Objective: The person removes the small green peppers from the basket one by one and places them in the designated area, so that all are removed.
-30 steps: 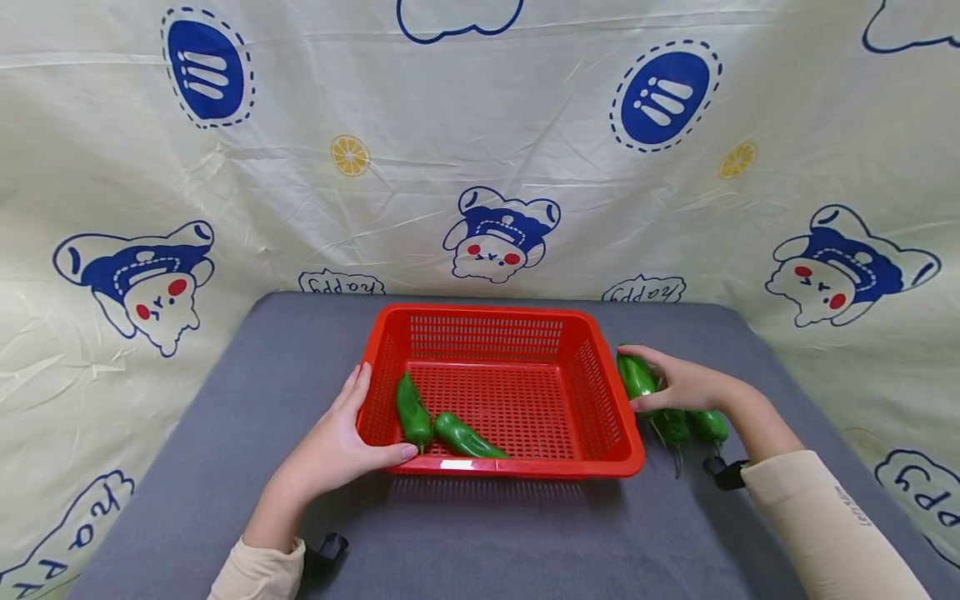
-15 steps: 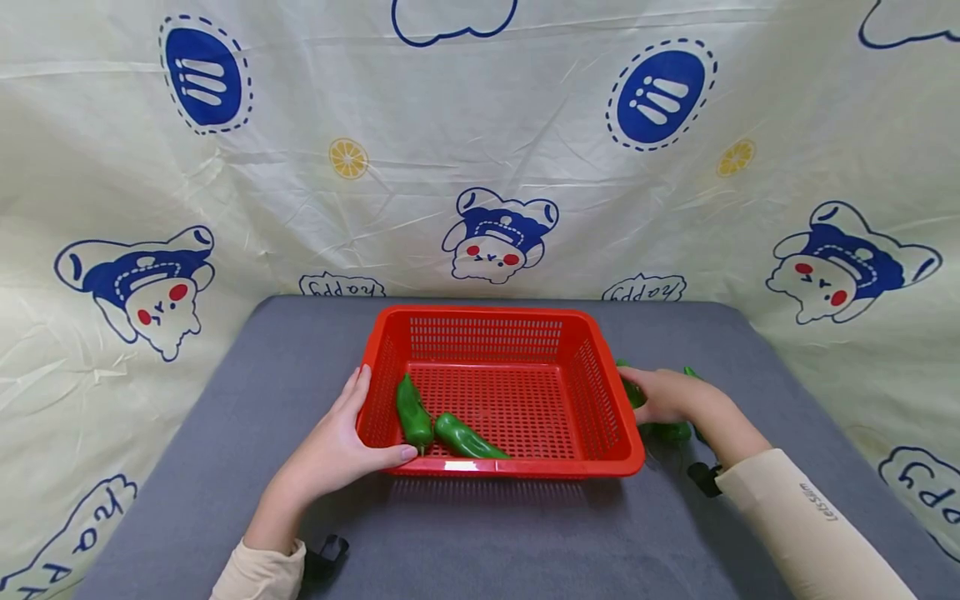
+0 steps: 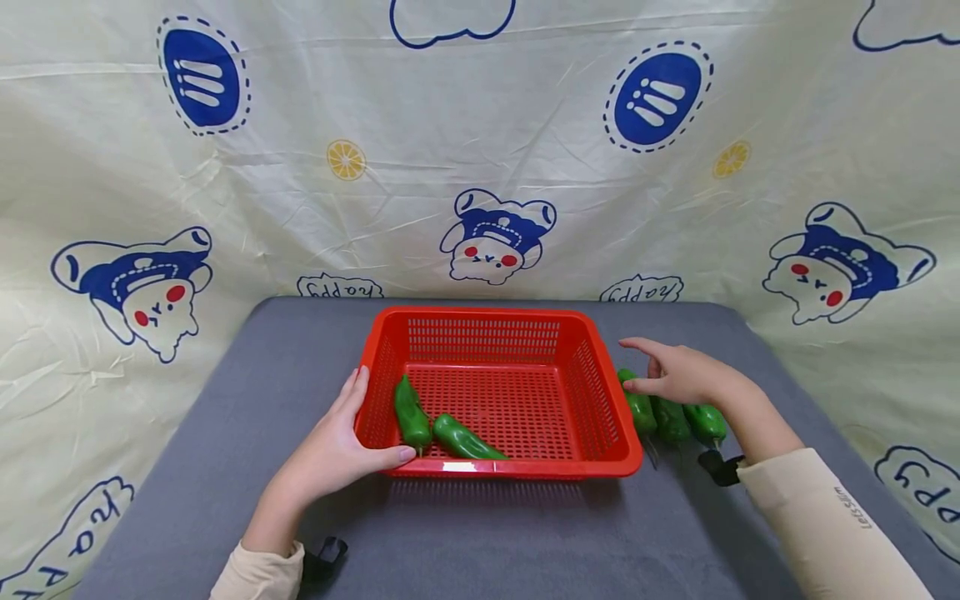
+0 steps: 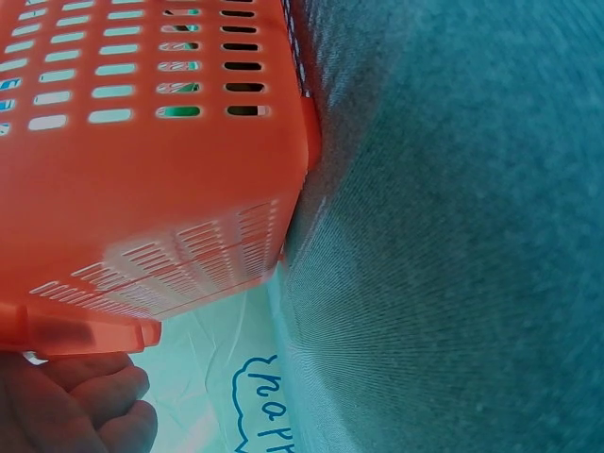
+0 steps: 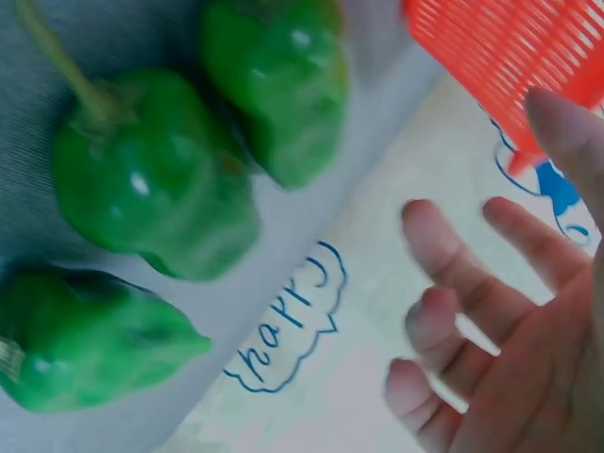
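A red plastic basket (image 3: 495, 468) stands on the table. Two long green peppers lie inside, one pepper (image 3: 411, 414) by the left wall and another pepper (image 3: 467, 438) along the front. My left hand (image 3: 341, 433) grips the basket's front left corner, thumb on the front rim and fingers at the left side. In the left wrist view, curled fingers (image 4: 113, 406) show by the rim. My right hand (image 3: 678, 375) hovers right of the basket with fingers spread, holding nothing. Below it three green peppers lie side by side: one pepper (image 3: 640, 412) nearest the basket, a middle pepper (image 3: 670, 421) and a right pepper (image 3: 706, 423).
Grey cloth covers the table (image 3: 495, 542). A pale printed curtain (image 3: 285, 208) hangs behind it and along both sides. A black strap (image 3: 720, 468) is on my right wrist, and another black strap (image 3: 326, 557) is on the left.
My right hand has released the pepper beside the basket, then risen with its fingers spreading. That pepper now sits nearer the front, in line with the other two. My left hand stays put.
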Action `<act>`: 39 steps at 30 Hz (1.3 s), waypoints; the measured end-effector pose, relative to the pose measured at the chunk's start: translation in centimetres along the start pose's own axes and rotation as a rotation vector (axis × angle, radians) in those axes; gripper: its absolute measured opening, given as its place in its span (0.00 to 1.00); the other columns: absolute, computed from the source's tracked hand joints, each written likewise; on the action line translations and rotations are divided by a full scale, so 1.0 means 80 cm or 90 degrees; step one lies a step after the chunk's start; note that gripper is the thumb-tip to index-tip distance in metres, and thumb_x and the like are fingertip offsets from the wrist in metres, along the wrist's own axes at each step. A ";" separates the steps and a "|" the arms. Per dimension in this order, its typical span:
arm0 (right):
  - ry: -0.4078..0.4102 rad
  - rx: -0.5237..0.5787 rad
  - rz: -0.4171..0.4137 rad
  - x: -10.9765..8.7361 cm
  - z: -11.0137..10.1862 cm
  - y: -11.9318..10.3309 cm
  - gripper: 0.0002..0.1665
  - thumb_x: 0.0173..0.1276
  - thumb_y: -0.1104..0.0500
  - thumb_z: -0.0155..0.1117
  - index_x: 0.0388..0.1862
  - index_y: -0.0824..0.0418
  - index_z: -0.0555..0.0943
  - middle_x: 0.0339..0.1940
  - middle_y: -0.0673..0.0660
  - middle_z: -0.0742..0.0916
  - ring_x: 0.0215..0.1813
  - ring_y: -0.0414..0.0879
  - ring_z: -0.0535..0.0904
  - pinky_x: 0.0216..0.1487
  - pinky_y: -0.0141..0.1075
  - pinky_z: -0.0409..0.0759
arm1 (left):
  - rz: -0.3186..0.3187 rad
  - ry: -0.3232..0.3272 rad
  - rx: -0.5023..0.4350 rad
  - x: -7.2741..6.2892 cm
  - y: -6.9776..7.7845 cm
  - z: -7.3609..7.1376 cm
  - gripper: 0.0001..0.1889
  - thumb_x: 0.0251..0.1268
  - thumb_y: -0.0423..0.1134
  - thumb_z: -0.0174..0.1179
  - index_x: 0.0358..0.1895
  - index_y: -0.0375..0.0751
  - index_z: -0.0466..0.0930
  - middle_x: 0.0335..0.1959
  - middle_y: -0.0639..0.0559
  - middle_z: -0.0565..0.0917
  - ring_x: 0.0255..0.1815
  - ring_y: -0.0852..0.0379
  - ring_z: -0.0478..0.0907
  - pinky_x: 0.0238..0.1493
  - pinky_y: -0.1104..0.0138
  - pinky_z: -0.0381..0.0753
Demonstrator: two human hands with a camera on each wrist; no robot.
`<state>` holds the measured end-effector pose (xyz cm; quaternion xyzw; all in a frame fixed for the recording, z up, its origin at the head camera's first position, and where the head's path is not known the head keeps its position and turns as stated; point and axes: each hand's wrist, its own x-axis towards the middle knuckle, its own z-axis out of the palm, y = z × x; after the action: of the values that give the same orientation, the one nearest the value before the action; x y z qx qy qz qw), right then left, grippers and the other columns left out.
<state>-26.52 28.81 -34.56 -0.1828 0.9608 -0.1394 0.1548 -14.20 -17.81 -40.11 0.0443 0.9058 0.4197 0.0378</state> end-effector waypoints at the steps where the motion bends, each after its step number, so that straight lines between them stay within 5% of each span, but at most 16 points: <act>1: 0.016 0.002 -0.001 0.000 -0.004 -0.002 0.47 0.67 0.41 0.66 0.78 0.56 0.58 0.32 0.52 0.80 0.29 0.44 0.73 0.29 0.37 0.70 | 0.001 0.000 0.001 0.000 0.000 0.000 0.67 0.43 0.66 0.73 0.82 0.51 0.37 0.83 0.49 0.40 0.80 0.40 0.49 0.66 0.41 0.72; 15: 0.091 0.051 -0.038 0.031 -0.034 -0.086 0.46 0.65 0.42 0.69 0.78 0.45 0.59 0.44 0.55 0.82 0.30 0.48 0.75 0.29 0.37 0.77 | -0.002 -0.003 0.007 0.001 0.002 -0.001 0.67 0.43 0.66 0.73 0.82 0.52 0.36 0.83 0.48 0.41 0.80 0.39 0.50 0.62 0.43 0.76; 29: -0.003 0.018 -0.170 0.064 -0.019 -0.186 0.52 0.61 0.40 0.72 0.79 0.35 0.55 0.51 0.51 0.82 0.46 0.45 0.79 0.44 0.38 0.82 | -0.004 -0.003 0.002 -0.001 0.004 0.001 0.67 0.43 0.66 0.73 0.82 0.51 0.36 0.83 0.49 0.41 0.78 0.40 0.51 0.62 0.45 0.77; 39: -0.106 0.063 -0.238 0.082 0.012 -0.210 0.53 0.59 0.46 0.75 0.78 0.33 0.55 0.49 0.47 0.83 0.50 0.47 0.80 0.48 0.40 0.81 | -0.012 -0.003 -0.010 -0.003 0.005 0.001 0.66 0.44 0.63 0.74 0.82 0.52 0.37 0.83 0.49 0.42 0.77 0.39 0.54 0.58 0.47 0.81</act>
<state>-26.80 10.97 -31.62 -0.3608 0.8862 -0.1969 0.2139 -13.96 -17.51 -39.87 0.0368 0.9029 0.4260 0.0442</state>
